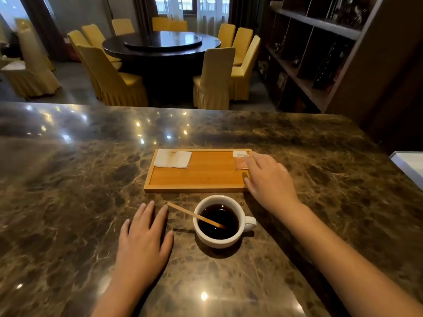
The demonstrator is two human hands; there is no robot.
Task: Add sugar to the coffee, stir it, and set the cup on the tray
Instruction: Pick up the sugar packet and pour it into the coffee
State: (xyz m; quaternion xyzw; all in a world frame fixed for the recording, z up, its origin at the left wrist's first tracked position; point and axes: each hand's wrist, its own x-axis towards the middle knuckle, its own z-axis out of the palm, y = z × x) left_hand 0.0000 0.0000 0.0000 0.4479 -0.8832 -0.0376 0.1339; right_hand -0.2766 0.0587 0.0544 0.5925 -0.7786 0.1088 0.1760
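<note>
A white cup [220, 240] of black coffee stands on the marble counter, handle to the right. A wooden stir stick [192, 215] leans in it, its top end pointing left. Behind the cup lies a wooden tray [201, 177]. A pink sugar packet [239, 160] rests in the tray's far right corner. My right hand [269, 179] hovers over the tray's right edge, fingers spread, fingertips touching or just short of the packet. My left hand [144, 241] lies flat on the counter left of the cup, holding nothing.
A folded white napkin [172, 158] sits in the tray's far left corner. The marble counter [68, 191] stretches wide to the left. A white object [409, 165] lies at the counter's right edge. Beyond the counter are a round table, yellow chairs and a shelf.
</note>
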